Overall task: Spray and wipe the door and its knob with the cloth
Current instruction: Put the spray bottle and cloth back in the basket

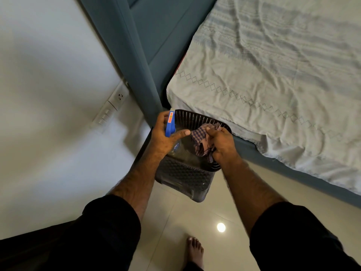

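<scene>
My left hand [166, 135] grips a spray bottle [170, 124] by its blue trigger head; the clear body hangs below my palm, mostly hidden. My right hand [221, 142] holds a crumpled checked cloth [202, 140], purple and pink. Both hands are over the mouth of a dark perforated basket [185, 178] that stands on the floor. No door or knob shows in this view.
A bed with a pale patterned sheet [273, 75] fills the right side, on a blue-grey frame [148, 55]. A white wall with a socket and switch plate [111, 108] is at left. Glossy beige tiles [195, 222] and my bare foot [194, 251] are below.
</scene>
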Motion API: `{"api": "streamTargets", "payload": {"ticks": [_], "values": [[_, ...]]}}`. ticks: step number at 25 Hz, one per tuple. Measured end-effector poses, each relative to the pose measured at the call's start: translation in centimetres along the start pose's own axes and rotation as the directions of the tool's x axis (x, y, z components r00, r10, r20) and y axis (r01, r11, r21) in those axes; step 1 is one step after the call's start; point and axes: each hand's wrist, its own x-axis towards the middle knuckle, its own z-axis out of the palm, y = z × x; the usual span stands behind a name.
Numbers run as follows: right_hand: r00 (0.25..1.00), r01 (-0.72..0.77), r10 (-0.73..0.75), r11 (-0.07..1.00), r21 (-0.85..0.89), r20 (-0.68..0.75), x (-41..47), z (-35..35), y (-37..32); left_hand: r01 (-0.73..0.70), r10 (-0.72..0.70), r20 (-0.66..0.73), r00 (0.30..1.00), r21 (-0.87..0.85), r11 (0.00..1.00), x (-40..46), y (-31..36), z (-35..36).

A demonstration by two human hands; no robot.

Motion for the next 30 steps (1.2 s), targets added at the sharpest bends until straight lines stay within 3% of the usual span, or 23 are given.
{"api": "streamTargets", "payload": {"ticks": [3, 5, 7, 9, 10, 11, 13, 15, 17, 20, 24, 27, 30], "values": [[1.000, -0.004, 0.004, 0.998, 0.061, 0.003, -2.2, -0.5, -1.6, 0.158, -0.159, 0.060, 0.985, 0.018, 0.987, -1.7, -0.5, -2.4], [1.000, -0.005, 0.002, 0.992, 0.126, 0.028, -4.3, -1.0, -2.7, 0.217, -0.216, -0.027, 0.976, 0.111, 0.970, -3.8, 1.3, -3.8], [0.996, 0.003, -0.018, 0.984, 0.180, 0.082, -6.1, -1.5, -3.4, 0.145, -0.088, -0.263, 0.961, 0.205, 0.968, -6.1, 3.2, -4.5], [0.990, 0.020, -0.047, 0.979, 0.201, 0.130, -8.3, -1.9, -3.7, -0.013, 0.164, -0.468, 0.868, 0.309, 0.951, -8.9, 5.4, -4.5], [0.985, 0.022, -0.055, 0.979, 0.202, 0.161, -9.2, -2.0, -3.8, -0.075, 0.242, -0.452, 0.859, 0.357, 0.931, -9.9, 6.6, -4.3], [0.979, 0.028, -0.065, 0.981, 0.190, 0.193, -10.4, -2.1, -3.9, -0.105, 0.238, -0.381, 0.894, 0.338, 0.935, -10.8, 7.7, -4.0], [0.960, 0.043, -0.082, 0.988, 0.146, 0.269, -12.8, -2.2, -3.9, 0.017, 0.014, -0.159, 0.987, 0.193, 0.981, -12.3, 9.7, -2.7], [0.937, 0.070, -0.102, 0.992, 0.108, 0.335, -15.2, -2.6, -3.8, 0.224, -0.225, 0.043, 0.974, 0.017, 0.974, -13.8, 11.9, -1.8], [0.919, 0.114, -0.135, 0.990, 0.079, 0.370, -17.9, -3.0, -3.6, 0.324, -0.304, 0.145, 0.942, -0.138, 0.936, -15.2, 13.2, -1.5], [0.912, 0.263, -0.242, 0.965, -0.019, 0.331, -22.2, -4.0, -3.7, 0.225, -0.203, 0.101, 0.974, -0.320, 0.920, -18.0, 15.4, -2.3], [0.859, 0.449, -0.393, 0.886, -0.114, 0.329, -26.1, -5.3, -4.5, 0.044, -0.037, 0.031, 0.999, -0.249, 0.967, -20.1, 17.7, -4.1], [0.840, 0.465, -0.407, 0.881, -0.089, 0.358, -27.2, -5.1, -5.3, -0.007, 0.023, 0.078, 0.997, -0.206, 0.979, -20.6, 19.6, -5.1], [0.858, 0.416, -0.360, 0.906, -0.084, 0.368, -27.3, -5.0, -5.6, 0.069, -0.031, 0.181, 0.983, -0.205, 0.976, -21.3, 20.6, -5.5]]}}
